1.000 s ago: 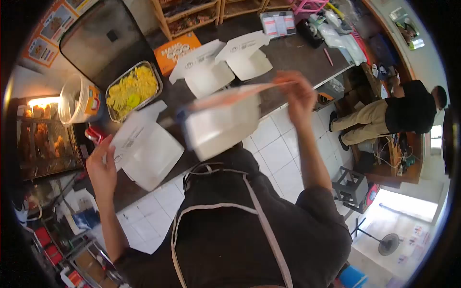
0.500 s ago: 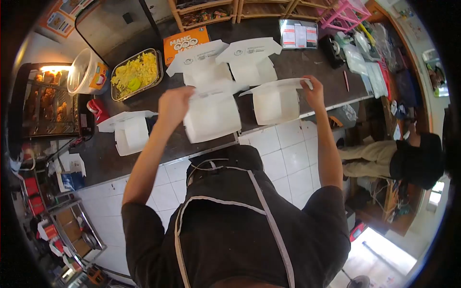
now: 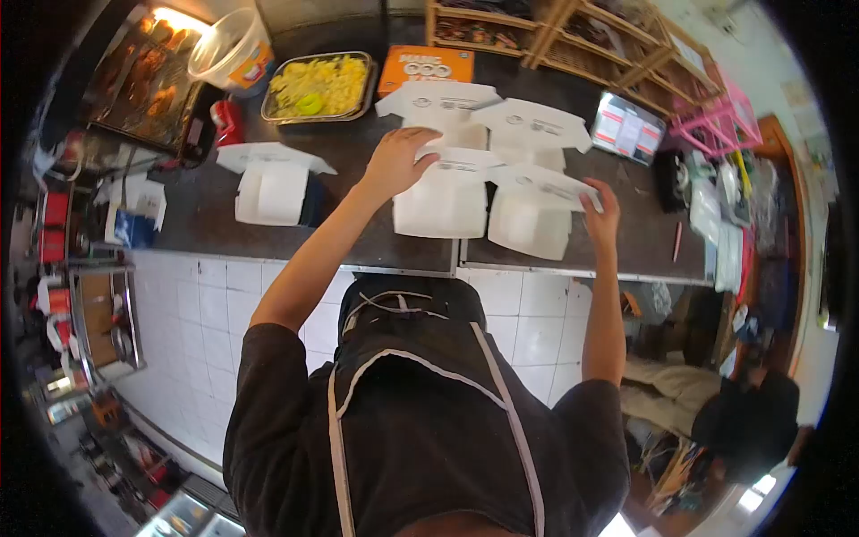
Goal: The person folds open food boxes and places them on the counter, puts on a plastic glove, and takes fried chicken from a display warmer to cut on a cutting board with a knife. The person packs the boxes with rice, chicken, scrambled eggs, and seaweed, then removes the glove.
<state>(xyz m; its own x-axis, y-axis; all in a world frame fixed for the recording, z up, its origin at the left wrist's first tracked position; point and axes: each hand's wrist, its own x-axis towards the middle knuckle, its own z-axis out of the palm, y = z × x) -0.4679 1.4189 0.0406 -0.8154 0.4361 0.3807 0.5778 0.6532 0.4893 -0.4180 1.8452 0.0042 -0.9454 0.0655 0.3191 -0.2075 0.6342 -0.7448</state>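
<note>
Several white boxes with raised lids stand on the dark counter. My left hand point(image 3: 400, 163) is at the lid of the front middle box point(image 3: 440, 211), thumb and fingers apart, with nothing visible gripped. On the right, my right hand point(image 3: 601, 208) has its fingers curled at the lid edge of the front right box point(image 3: 530, 221). Behind these are a back left box point(image 3: 447, 97) and a back right box point(image 3: 533, 125), lids up. A separate box point(image 3: 271, 192) sits further left, its lid tilted back.
Along the counter point(image 3: 358, 242) are a tray of yellow food point(image 3: 318, 87), a plastic tub point(image 3: 234, 49), an orange box point(image 3: 428, 64), a red object point(image 3: 227, 123) and a clear-lidded pack point(image 3: 626, 128). Another person point(image 3: 747, 416) is at the lower right.
The view has turned. The front boxes now stand side by side, closer together, in front of the back pair. My left hand's fingers have spread at the middle box's lid.
</note>
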